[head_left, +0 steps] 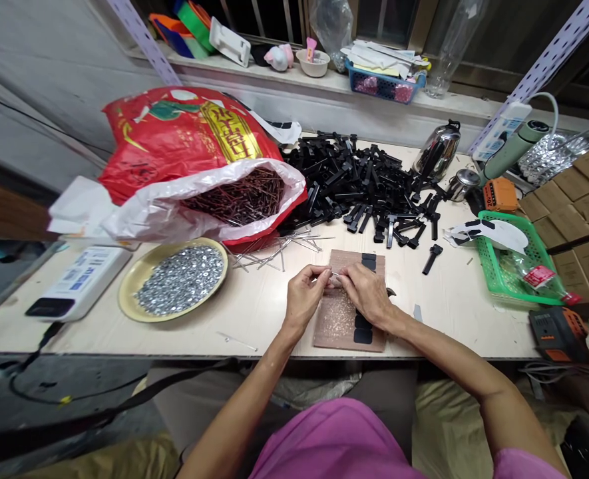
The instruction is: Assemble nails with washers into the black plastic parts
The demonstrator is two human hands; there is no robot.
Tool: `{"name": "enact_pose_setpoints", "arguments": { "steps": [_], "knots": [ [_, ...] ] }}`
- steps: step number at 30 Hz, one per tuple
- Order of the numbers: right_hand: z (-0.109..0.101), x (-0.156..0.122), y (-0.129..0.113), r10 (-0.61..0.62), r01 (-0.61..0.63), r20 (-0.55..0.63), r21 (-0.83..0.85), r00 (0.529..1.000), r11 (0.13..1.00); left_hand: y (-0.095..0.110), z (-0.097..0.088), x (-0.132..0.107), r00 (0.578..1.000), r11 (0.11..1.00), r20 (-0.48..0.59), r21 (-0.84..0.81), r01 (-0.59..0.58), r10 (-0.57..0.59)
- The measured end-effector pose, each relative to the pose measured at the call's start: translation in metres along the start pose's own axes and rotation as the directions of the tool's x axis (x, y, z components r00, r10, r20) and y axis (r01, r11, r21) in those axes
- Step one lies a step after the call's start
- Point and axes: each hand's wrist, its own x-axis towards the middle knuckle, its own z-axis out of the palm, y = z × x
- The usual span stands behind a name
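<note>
My left hand (305, 291) and my right hand (365, 291) meet over a brown board (335, 322) at the table's front edge. Both pinch the same thin metal pin (330, 272), fingertips closed on it. The right hand may also hold a small black part, but that is hidden under the fingers. Two black plastic pieces (363, 327) lie on the board. Loose metal pins (279, 247) lie just beyond my left hand. A big heap of black plastic parts (369, 186) fills the middle of the table behind.
A brass dish of small silver washers (180, 278) sits left. A red bag of pins (209, 166) lies behind it. A green basket (511, 259), kettle (438, 152), cardboard boxes (584, 199) and orange tool (558, 332) stand right. A power strip (77, 283) lies far left.
</note>
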Motion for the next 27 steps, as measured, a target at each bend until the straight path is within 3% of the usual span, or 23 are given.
{"name": "enact_pose_setpoints", "arguments": {
  "steps": [5, 11, 16, 19, 22, 27],
  "knots": [
    [0.001, 0.002, 0.001, 0.154, -0.158, 0.130, 0.024, 0.980, 0.987, -0.001, 0.000, -0.001, 0.997, 0.996, -0.019, 0.059, -0.073, 0.075],
    [0.002, 0.001, 0.002, -0.013, 0.013, -0.017, -0.009, 1.000, 1.000, -0.003, 0.001, -0.001, 0.996, 0.994, -0.050, 0.077, -0.075, 0.079],
    [0.004, 0.006, 0.007, 0.063, -0.081, 0.088, 0.211, 0.994, 0.974, -0.004, -0.001, -0.003, 0.987, 0.982, -0.079, 0.137, -0.130, 0.142],
    [0.004, 0.009, 0.011, 0.100, -0.129, 0.108, 0.309, 0.989, 0.942, -0.001, -0.001, -0.004, 0.999, 0.999, -0.042, 0.045, -0.025, 0.027],
    [0.001, 0.008, 0.013, 0.088, -0.102, 0.059, 0.334, 0.994, 0.937, 0.003, -0.001, -0.003, 0.993, 0.981, 0.019, -0.155, 0.115, -0.113],
    [-0.002, 0.004, 0.014, 0.075, -0.081, 0.033, 0.272, 0.997, 0.959, 0.005, -0.002, 0.002, 0.975, 0.918, 0.095, -0.327, 0.223, -0.203]
  ]
}}
